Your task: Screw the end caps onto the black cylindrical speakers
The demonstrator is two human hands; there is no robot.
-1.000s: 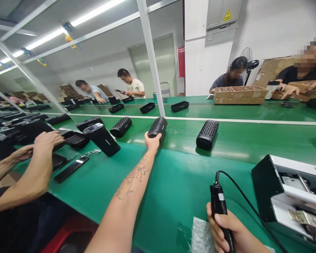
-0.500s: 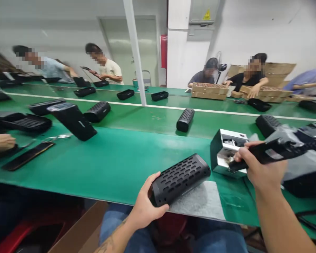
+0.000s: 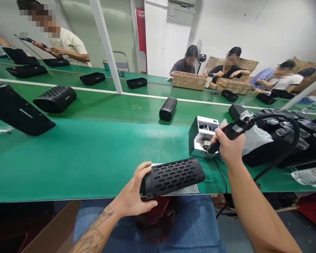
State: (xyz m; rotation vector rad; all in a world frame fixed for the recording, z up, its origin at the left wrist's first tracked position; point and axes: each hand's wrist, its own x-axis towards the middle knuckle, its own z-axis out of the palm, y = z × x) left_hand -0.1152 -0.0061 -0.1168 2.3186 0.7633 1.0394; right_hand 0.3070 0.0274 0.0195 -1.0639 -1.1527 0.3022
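A black perforated speaker housing (image 3: pixel 176 177) lies at the table's front edge, its slotted grille facing up. My left hand (image 3: pixel 131 191) curls round its left end, fingers on the far edge and thumb along the near edge. A black electric screwdriver (image 3: pixel 233 130) with a cable is gripped in my right hand (image 3: pixel 230 144). Its tip points down into the front of a silver and black screw feeder box (image 3: pixel 196 138); whether a screw sits on the tip I cannot tell. Under the housing shows part of a grey sheet (image 3: pixel 188 190).
Black speaker housings, such as one on the green bench (image 3: pixel 168 109), stand farther off. A tilted black housing (image 3: pixel 18 109) stands at left. Bagged black parts (image 3: pixel 284 137) and a plastic bottle (image 3: pixel 310 175) lie at right. Several people work across the bench, near cardboard trays (image 3: pixel 189 80).
The view has swung to the right. The housing has turned so its grille faces me more, with my left hand still at its end. The screwdriver tip stays at the feeder box.
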